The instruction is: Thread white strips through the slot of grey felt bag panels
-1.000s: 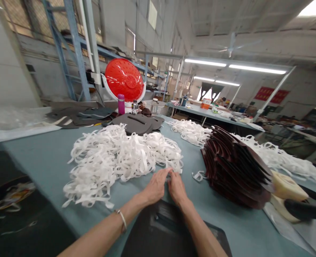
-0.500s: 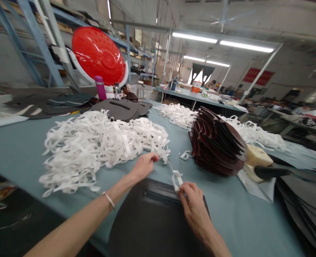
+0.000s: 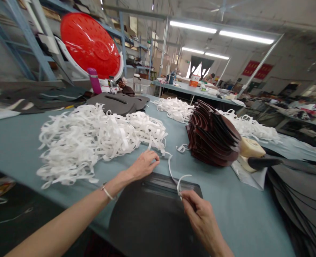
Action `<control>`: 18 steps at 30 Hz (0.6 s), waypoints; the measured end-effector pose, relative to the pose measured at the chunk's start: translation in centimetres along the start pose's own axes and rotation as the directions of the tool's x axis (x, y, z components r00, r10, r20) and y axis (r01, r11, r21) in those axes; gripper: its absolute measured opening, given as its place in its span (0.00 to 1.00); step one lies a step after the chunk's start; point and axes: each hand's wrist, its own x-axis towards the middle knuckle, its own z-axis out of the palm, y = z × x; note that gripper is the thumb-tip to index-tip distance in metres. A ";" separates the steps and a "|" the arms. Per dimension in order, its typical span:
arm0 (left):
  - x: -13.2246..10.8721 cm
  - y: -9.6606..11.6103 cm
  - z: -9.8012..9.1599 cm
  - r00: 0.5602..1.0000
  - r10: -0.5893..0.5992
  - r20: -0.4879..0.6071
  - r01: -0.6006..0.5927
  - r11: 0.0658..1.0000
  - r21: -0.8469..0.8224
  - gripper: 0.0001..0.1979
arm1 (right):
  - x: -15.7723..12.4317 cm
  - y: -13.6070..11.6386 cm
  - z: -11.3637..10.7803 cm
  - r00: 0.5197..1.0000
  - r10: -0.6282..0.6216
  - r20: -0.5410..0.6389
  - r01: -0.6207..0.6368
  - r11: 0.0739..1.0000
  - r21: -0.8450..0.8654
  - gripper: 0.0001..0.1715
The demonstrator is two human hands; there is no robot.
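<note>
"Narrow white fabric strip [image 3: 178, 186], one, and its surroundings. Largest entry?"

"Table with a blue-green covering [image 3: 243, 214], spanning the scene from left to right."

"Next in size, upon it?"

"Loose heap of tangled white fabric strips [image 3: 93, 135], left of centre. Behind it, towards the far left, a round, glossy red plastic dish [image 3: 90, 44], tilted, pierced with small holes, in a white rim."

"Continue downward."

"Flat black panel with rounded corners [image 3: 152, 210], one, at the near side, a long slot close to its far edge. Then a leaning stack of curved, dark brown sheets [image 3: 213, 135], right of the heap and well apart from it."

"Hands?"

"Two, bare. Right hand [image 3: 198, 207]: above the right part of the panel, thumb and forefinger pinched on the strip. Left hand [image 3: 144, 164]: just beyond the panel's far left edge, near the heap, fingers curled, a narrow gap between thumb and forefinger."

"Lesser items?"

"Upright magenta bottle [image 3: 94, 81], in front of the red dish. Thin pale bangle [image 3: 107, 192], on the left wrist."

"And the strip's location?"

"Over the slotted end of the panel, rising from the right fingertips, one free end curling to the right. Whether the length running towards the heap is the same piece, I cannot tell."
</note>
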 end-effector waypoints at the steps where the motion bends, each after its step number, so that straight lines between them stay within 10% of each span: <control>1: -1.3 0.5 0.1 0.999 0.012 0.030 -0.011 1.000 -0.020 0.07 | -0.1 0.2 0.1 1.000 0.004 0.017 -0.005 1.000 0.002 0.10; 7: -8.0 2.7 -0.2 0.986 -0.035 0.163 0.079 0.957 -0.278 0.11 | -0.4 0.2 2.1 0.993 -0.078 0.086 0.074 0.996 0.049 0.11; 13: -7.0 6.5 0.8 0.959 0.180 0.219 -0.048 0.864 -0.501 0.28 | 1.0 -1.4 4.0 0.991 0.011 -0.134 0.033 0.946 0.322 0.09; 18: -4.7 8.9 3.9 0.946 0.218 0.240 -0.131 0.935 -0.330 0.04 | 2.0 -3.0 3.0 0.873 0.184 -0.452 0.127 0.809 0.574 0.05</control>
